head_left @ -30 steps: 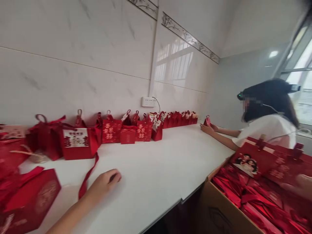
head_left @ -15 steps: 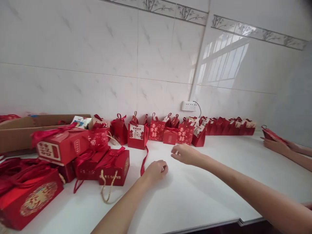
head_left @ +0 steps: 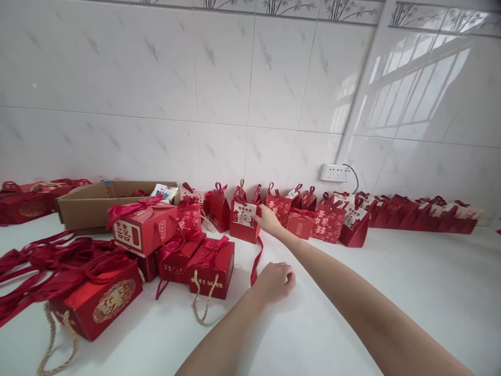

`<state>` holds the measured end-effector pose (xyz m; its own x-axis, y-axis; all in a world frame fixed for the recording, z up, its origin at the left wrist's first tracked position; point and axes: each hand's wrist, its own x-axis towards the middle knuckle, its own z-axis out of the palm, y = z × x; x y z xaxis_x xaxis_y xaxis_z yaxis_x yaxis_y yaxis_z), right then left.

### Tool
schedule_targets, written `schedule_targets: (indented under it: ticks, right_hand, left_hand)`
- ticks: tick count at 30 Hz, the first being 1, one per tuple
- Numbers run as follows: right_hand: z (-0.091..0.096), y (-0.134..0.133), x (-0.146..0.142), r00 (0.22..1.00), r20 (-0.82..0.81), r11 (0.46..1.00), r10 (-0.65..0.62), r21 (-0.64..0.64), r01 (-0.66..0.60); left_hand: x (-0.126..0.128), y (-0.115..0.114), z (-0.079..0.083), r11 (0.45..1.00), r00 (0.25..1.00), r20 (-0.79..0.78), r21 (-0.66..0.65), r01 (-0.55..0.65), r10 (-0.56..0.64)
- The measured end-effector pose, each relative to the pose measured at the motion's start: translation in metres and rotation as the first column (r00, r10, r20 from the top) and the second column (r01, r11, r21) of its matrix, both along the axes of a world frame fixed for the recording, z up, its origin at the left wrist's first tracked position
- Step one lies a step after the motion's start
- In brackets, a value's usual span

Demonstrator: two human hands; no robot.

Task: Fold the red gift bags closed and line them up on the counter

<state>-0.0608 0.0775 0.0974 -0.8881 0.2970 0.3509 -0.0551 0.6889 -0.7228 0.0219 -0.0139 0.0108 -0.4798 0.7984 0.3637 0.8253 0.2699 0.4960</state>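
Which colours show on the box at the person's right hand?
The box is red with a white printed panel, best seen in the head view.

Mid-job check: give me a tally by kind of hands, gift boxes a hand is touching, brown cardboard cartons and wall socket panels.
Hands: 2 (left hand, right hand)
Touched gift boxes: 1 (red gift box, right hand)
Cartons: 1 (cardboard carton)
Socket panels: 1 (white socket panel)
Total: 5
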Motion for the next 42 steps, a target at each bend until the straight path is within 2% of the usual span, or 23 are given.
schedule_targets:
  ticks: [3,5,8,11,12,14,16,17,18,20,23,26,29,31,33,34,35,37,39,40,42]
  right_hand:
    - [-0.008,0.01,0.013,0.996,-0.08,0.978,-0.03,-0.206,0.013]
    - [-0.013,0.024,0.028,0.989,-0.127,0.928,-0.08,-0.371,0.027]
    - [-0.025,0.048,0.057,0.976,-0.151,0.788,-0.155,-0.614,0.031]
    - [-0.039,0.069,0.089,0.973,-0.135,0.628,-0.189,-0.778,0.014]
    - [-0.045,0.074,0.098,0.974,-0.13,0.581,-0.188,-0.814,0.003]
    - [-0.053,0.081,0.114,0.979,-0.124,0.499,-0.161,-0.866,-0.028]
    - [-0.059,0.082,0.126,0.985,-0.132,0.427,-0.107,-0.901,-0.074]
    - [-0.06,0.081,0.13,0.987,-0.141,0.394,-0.074,-0.913,-0.101]
    - [-0.06,0.079,0.134,0.987,-0.154,0.364,-0.04,-0.922,-0.129]
    - [-0.058,0.073,0.138,0.982,-0.186,0.31,0.026,-0.933,-0.184]
    - [-0.057,0.064,0.139,0.969,-0.229,0.25,0.099,-0.936,-0.247]
    - [-0.062,0.059,0.137,0.96,-0.261,0.226,0.103,-0.934,-0.278]
    - [-0.067,0.061,0.134,0.959,-0.274,0.236,0.069,-0.93,-0.283]
    - [-0.065,0.068,0.134,0.958,-0.285,0.255,0.019,-0.925,-0.28]
    - [-0.058,0.078,0.136,0.944,-0.321,0.28,-0.08,-0.916,-0.288]
    - [-0.054,0.082,0.138,0.926,-0.351,0.322,-0.139,-0.9,-0.293]
    - [-0.05,0.086,0.14,0.902,-0.388,0.392,-0.189,-0.872,-0.293]
    - [-0.043,0.09,0.146,0.848,-0.479,0.603,-0.227,-0.753,-0.264]
    - [-0.041,0.089,0.152,0.826,-0.541,0.812,-0.158,-0.547,-0.203]
    - [-0.042,0.087,0.154,0.834,-0.543,0.882,-0.099,-0.437,-0.18]
    - [-0.045,0.082,0.156,0.865,-0.502,0.958,0.02,-0.239,-0.161]
  left_hand:
    - [-0.002,0.0,0.001,0.997,0.999,-0.046,0.072,-0.018,0.022]
    - [-0.001,-0.001,0.002,0.988,0.996,-0.081,0.152,-0.022,0.035]
    - [0.004,-0.002,0.007,0.955,0.989,-0.151,0.295,0.044,0.001]
    - [0.012,-0.002,0.011,0.898,0.968,-0.241,0.407,0.168,-0.072]
    - [0.015,-0.001,0.011,0.869,0.956,-0.287,0.454,0.197,-0.067]
    - [0.018,0.001,0.011,0.798,0.932,-0.36,0.573,0.186,0.041]
    - [0.018,0.003,0.011,0.724,0.918,-0.337,0.684,0.087,0.208]
    - [0.017,0.003,0.012,0.704,0.919,-0.292,0.71,0.022,0.266]
    - [0.017,0.003,0.012,0.706,0.927,-0.24,0.707,-0.036,0.288]
    - [0.016,0.002,0.014,0.745,0.954,-0.168,0.663,-0.078,0.248]
    - [0.017,0.001,0.015,0.79,0.985,-0.128,0.613,-0.015,0.118]
    - [0.019,0.001,0.013,0.787,0.993,-0.122,0.613,0.071,0.006]
    - [0.017,0.002,0.01,0.758,0.983,-0.165,0.631,0.165,-0.076]
    - [0.014,0.001,0.009,0.714,0.975,-0.182,0.665,0.219,-0.129]
    - [0.01,0.0,0.01,0.666,0.978,-0.132,0.717,0.205,-0.159]
    - [0.008,-0.002,0.011,0.65,0.985,-0.077,0.742,0.162,-0.157]
    - [0.006,-0.003,0.013,0.646,0.989,-0.008,0.757,0.1,-0.145]
    - [0.004,-0.005,0.018,0.666,0.986,0.132,0.746,-0.03,-0.104]
    - [0.004,-0.007,0.023,0.704,0.972,0.231,0.699,-0.128,-0.053]
    - [0.004,-0.007,0.025,0.72,0.964,0.262,0.676,-0.159,-0.033]
    - [0.004,-0.007,0.029,0.731,0.949,0.314,0.651,-0.203,-0.016]
